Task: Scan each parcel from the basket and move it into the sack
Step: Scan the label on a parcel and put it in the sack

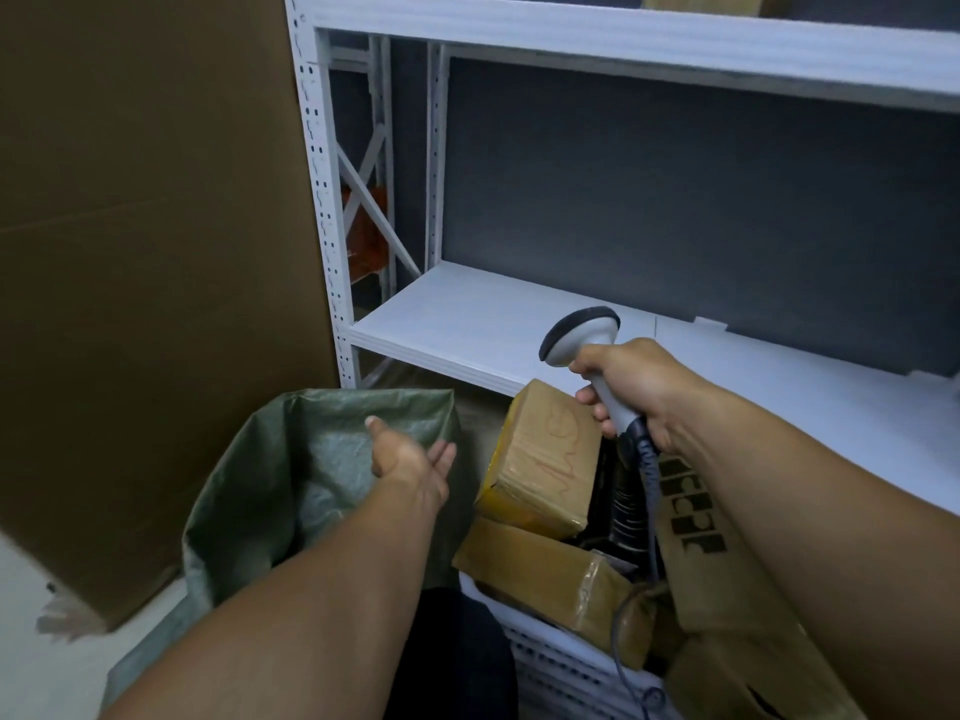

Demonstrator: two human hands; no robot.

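Left hand (410, 459) being held open, empty, over mouth of green sack (291, 475). Scanner (582, 337) being gripped in right hand (631, 387), head raised above basket (561, 662). Parcels being kept in basket; top parcel (545, 462) lying just right of left hand, long axis running away from body. Left hand judged nearer for next pick.

Red scrawl on top parcel (545, 454), black marks on carton (691, 522): both unreadable.
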